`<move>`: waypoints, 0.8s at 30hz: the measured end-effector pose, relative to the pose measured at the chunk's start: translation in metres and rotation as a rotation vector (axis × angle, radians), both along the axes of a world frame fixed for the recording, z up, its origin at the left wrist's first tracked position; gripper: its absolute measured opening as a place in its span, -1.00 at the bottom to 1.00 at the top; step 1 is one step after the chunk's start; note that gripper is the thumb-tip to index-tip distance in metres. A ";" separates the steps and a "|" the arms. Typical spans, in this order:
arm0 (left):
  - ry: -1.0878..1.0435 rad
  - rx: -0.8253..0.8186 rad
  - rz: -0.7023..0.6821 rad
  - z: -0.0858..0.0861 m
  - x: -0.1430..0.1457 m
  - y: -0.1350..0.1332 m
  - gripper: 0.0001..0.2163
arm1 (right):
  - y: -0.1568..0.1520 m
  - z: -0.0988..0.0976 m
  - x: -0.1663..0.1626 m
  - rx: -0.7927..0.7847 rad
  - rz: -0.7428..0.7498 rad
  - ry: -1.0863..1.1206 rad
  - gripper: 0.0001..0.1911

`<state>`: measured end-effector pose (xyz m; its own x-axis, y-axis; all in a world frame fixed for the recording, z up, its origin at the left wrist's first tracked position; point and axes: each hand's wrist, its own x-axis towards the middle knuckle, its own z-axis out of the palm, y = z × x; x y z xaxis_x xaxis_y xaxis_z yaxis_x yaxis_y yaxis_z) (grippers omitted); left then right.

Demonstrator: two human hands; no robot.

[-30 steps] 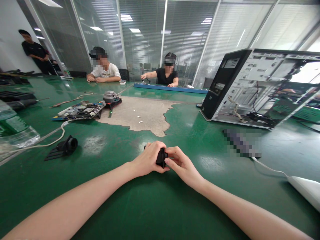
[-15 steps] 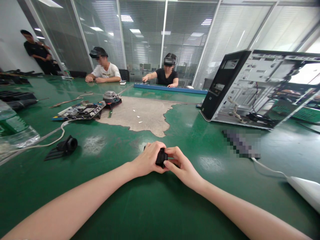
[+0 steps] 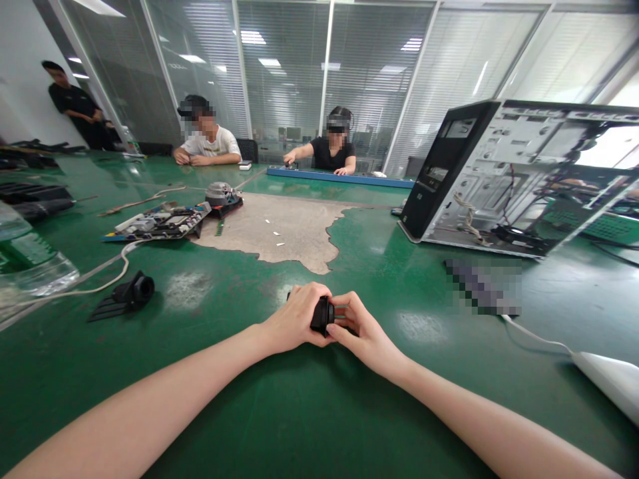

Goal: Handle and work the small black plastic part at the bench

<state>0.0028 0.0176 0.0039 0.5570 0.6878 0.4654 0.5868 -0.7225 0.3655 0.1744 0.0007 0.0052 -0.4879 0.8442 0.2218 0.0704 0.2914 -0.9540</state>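
Low over the green tabletop, my left hand (image 3: 299, 316) is closed around a small black camera-like device (image 3: 320, 318). Its boxy body is partly covered by my palm and fingers, and a rounded, ringed end points right. My right hand (image 3: 362, 332) grips that ringed end between thumb and fingertips. Both hands nearly meet at the device. To the left lies a black plastic piece (image 3: 130, 293) with a round opening and a slotted flat part.
An open computer case (image 3: 424, 179) stands at the right, with a blurred phone-like object (image 3: 479, 287) and white cable nearer me. A circuit board (image 3: 162, 223), a metal fan-like part (image 3: 223, 193) and a plastic bottle (image 3: 30, 256) are left. Two people sit across the table; another stands behind.
My right fingers have shifted very slightly around the device's ringed end. My left hand keeps its hold in the same place.
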 end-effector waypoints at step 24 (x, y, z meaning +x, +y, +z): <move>0.002 -0.009 0.004 -0.001 0.000 0.001 -0.48 | 0.002 0.001 -0.001 -0.039 -0.001 0.036 -0.83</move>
<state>0.0030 0.0186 0.0027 0.5556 0.6939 0.4581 0.5902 -0.7172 0.3705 0.1731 0.0023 0.0062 -0.4791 0.8532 0.2064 0.0359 0.2540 -0.9665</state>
